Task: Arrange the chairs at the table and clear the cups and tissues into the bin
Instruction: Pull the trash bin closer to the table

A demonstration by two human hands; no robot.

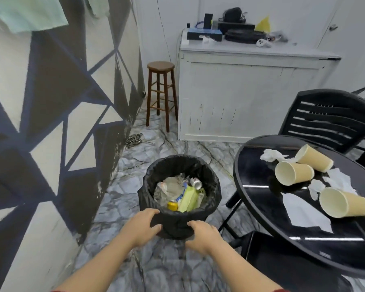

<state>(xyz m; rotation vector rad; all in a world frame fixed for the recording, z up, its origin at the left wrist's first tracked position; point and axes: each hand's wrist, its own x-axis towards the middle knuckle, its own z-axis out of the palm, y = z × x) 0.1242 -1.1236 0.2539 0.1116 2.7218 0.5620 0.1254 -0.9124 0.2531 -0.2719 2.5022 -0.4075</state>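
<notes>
Both hands grip the near rim of the bin (178,199), left hand (142,225) and right hand (202,234) curled over its liner. Keep it upright and set it beside the table (259,207), near the three tipped cups (293,172) and tissues (272,155).

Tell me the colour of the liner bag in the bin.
Black, shown best in the head view: the bin is gripped at its near rim.

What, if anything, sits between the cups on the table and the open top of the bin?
Nothing visible. The bin stands on the floor left of the table, top open, partly filled. Both the left hand and right hand grip its near rim. The three cups and the tissues lie on the table, with only bare floor between.
</notes>
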